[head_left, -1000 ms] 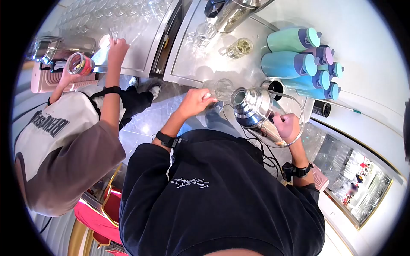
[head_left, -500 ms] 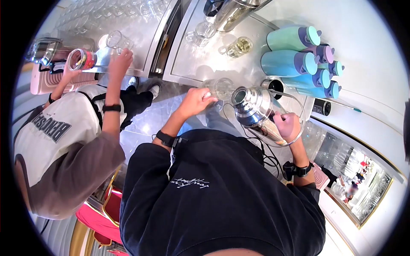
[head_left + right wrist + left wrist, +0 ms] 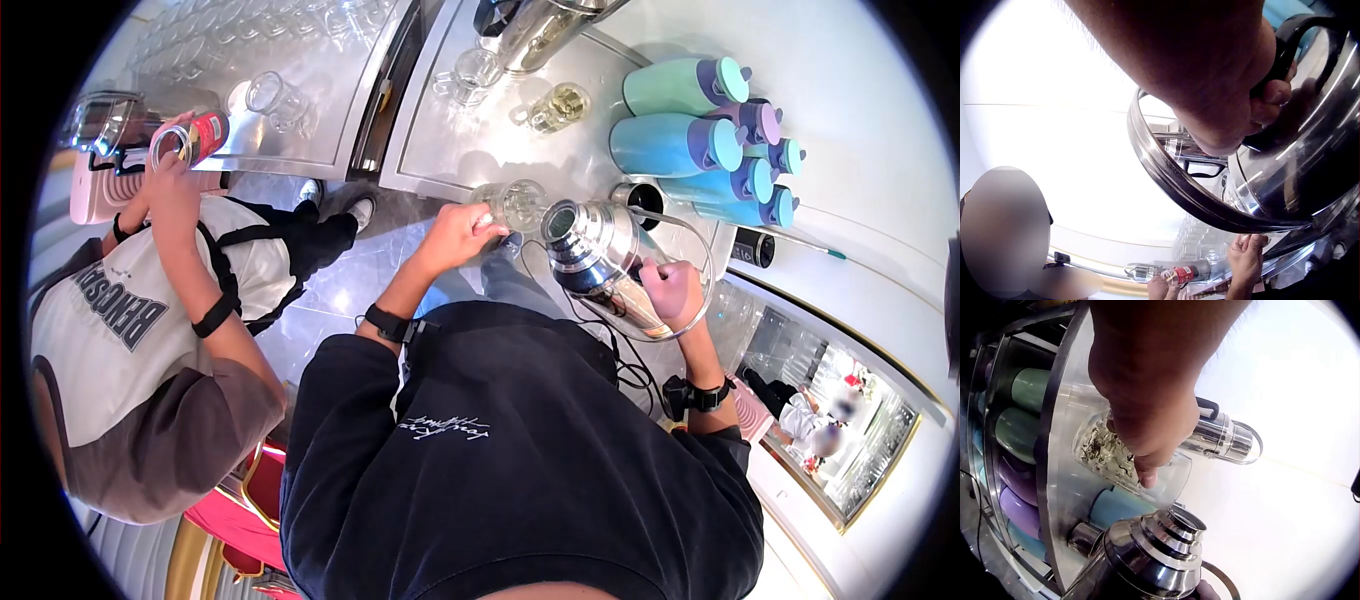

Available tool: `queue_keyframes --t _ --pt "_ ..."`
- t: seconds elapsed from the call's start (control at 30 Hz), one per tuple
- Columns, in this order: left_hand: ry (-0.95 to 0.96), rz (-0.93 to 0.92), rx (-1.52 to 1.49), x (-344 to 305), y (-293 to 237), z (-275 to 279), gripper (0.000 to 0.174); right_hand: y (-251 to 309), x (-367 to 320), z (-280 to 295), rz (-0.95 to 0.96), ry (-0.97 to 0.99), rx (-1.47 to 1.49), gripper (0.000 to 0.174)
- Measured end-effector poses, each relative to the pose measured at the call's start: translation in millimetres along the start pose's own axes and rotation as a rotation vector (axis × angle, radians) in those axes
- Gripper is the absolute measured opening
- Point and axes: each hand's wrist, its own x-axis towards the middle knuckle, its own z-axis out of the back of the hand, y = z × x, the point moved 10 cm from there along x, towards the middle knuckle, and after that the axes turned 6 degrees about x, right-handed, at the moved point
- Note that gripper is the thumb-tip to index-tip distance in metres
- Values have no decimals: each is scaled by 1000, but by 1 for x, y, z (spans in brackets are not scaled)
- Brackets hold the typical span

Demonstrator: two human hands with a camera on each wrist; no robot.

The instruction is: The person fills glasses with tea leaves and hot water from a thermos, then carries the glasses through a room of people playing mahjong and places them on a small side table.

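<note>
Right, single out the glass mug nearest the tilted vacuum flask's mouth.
The glass mug held by the left hand, beside the mouth of the vacuum flask; the other glass mugs stand farther off on the counters.

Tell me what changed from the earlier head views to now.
The other person's hand has let go of the glass mug on the counter and moved left in the picture to the red-labelled jar, which has tilted slightly. Unchanged: the wearer's left hand grips the clear cup, and the right hand holds the metal flask tilted towards it.
</note>
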Motion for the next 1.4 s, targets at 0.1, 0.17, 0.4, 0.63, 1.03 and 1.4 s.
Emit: queue_keyframes --t 0.1,0.17,0.4,0.63,1.03,1.4 --pt "8 8 0 0 2 -2 49 -1 0 0 -19 12 -17 51" --pt "11 11 -5 0 4 -4 48 -3 0 0 -43 15 -22 50" --pt "12 5 -11 0 2 -2 48 0 0 0 -41 20 -14 49" --pt "2 -16 4 1 2 -1 39 -1 2 -1 -43 19 -7 49" --pt "32 29 -31 6 9 -4 47 1 4 0 -39 9 -5 49" --pt "11 0 -13 8 3 1 45 0 6 -1 -54 28 4 48"
